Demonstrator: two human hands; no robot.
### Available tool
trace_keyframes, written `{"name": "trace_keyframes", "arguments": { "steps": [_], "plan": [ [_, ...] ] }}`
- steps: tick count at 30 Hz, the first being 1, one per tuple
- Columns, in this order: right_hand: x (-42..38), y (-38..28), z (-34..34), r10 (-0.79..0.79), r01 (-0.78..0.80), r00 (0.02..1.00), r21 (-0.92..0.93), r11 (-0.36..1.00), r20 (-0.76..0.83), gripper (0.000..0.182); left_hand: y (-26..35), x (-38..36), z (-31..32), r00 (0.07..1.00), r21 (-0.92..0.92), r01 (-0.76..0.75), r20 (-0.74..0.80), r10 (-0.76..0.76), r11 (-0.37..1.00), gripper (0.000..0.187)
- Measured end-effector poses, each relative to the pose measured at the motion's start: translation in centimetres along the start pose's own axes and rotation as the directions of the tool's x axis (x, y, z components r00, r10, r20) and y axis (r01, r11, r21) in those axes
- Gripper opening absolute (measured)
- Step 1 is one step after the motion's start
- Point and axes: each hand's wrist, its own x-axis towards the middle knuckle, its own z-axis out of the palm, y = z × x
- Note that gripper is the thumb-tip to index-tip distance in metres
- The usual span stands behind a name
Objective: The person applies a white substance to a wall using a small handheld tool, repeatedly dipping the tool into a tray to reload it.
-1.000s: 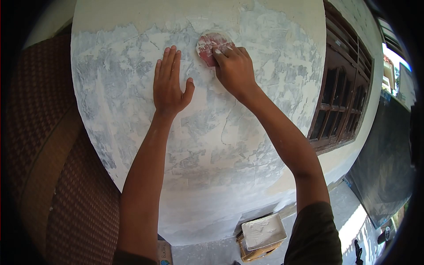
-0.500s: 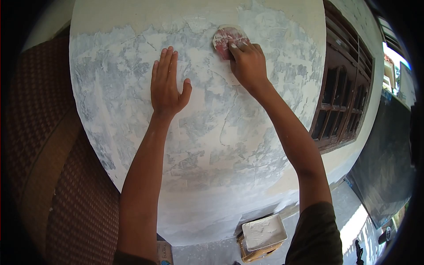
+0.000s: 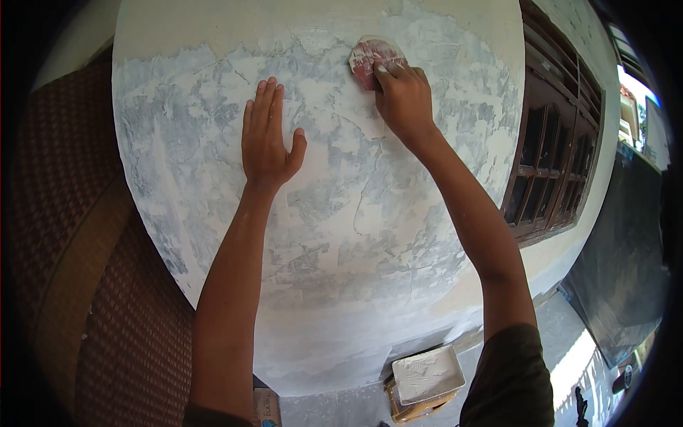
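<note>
My right hand [image 3: 405,99] is closed around a flat reddish scraper [image 3: 370,58] smeared with white putty, held against the upper part of the wall [image 3: 334,192]. White filler lies in uneven patches over the wall's grey surface. My left hand [image 3: 270,135] rests flat on the wall to the left, fingers stretched upward and thumb held apart, with nothing in it. Low in the view, a white tray [image 3: 427,377] of putty sits on a cardboard box.
A brown barred window [image 3: 551,156] is set in the wall on the right. Brown woven panels [image 3: 135,320] stand at the left. A dark board [image 3: 622,249] leans at the far right, and another cardboard box [image 3: 265,406] is on the floor.
My right hand has moved the scraper slightly up and to the right along the wall. My left hand stays in nearly the same place.
</note>
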Motion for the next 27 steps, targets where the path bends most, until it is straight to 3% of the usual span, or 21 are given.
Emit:
{"name": "trace_keyframes", "arguments": {
  "steps": [1, 4, 7, 10, 12, 17, 19, 21, 24, 27],
  "plan": [
    [-1.6, -1.3, -1.3, 0.026, -0.025, 0.995, -0.007, 1.0, 0.095, 0.035, 0.0, 0.0, 0.0, 1.0, 0.0, 0.002, -0.001, -0.002, 1.0, 0.065],
    [-2.2, -2.4, -2.6, 0.036, -0.046, 0.996, 0.122, 0.991, 0.083, 0.032, 0.1, 0.0, -0.1, 1.0, 0.01, 0.005, 0.005, -0.005, 1.0, 0.065],
    [2.5, -0.7, -1.8, 0.107, -0.099, 0.992, 0.114, 0.989, -0.063, 0.03, 0.0, 0.0, 0.0, 1.0, -0.003, 0.006, 0.005, -0.006, 1.0, 0.065],
    [6.0, 1.3, 0.3, 0.097, -0.093, 0.992, 0.049, 0.994, -0.085, 0.032, -0.1, 0.0, 0.0, 1.0, 0.001, -0.004, 0.006, 0.004, 1.0, 0.066],
    [6.5, 1.8, 1.3, -0.011, 0.01, 0.999, -0.026, 1.0, -0.045, 0.034, 0.0, 0.0, -0.1, 1.0, 0.004, 0.0, 0.012, 0.0, 1.0, 0.066],
    [-0.8, -3.1, -0.6, 0.001, -0.003, 0.994, 0.023, 1.0, 0.109, 0.037, 0.1, 0.1, -0.1, 1.0, -0.002, 0.004, 0.002, -0.004, 1.0, 0.066],
    [-1.6, -3.8, -1.0, -0.044, 0.035, 0.995, 0.093, 0.995, 0.089, 0.035, 0.2, 0.1, -0.2, 1.0, -0.004, 0.013, 0.014, -0.013, 1.0, 0.067],
    [0.2, -3.4, -1.4, -0.006, 0.009, 1.0, 0.144, 0.99, -0.018, 0.031, 0.1, 0.1, -0.1, 1.0, -0.006, 0.013, 0.01, -0.013, 1.0, 0.067],
    [6.5, -0.6, -0.2, 0.004, 0.005, 0.991, 0.068, 0.998, -0.135, 0.023, 0.0, 0.0, -0.1, 1.0, -0.008, 0.011, 0.009, -0.011, 1.0, 0.067],
    [9.8, 1.3, 1.6, -0.065, 0.061, 0.996, -0.064, 0.996, -0.063, 0.018, 0.1, 0.0, 0.0, 1.0, -0.005, 0.008, 0.007, -0.008, 1.0, 0.068]
  ]
}}
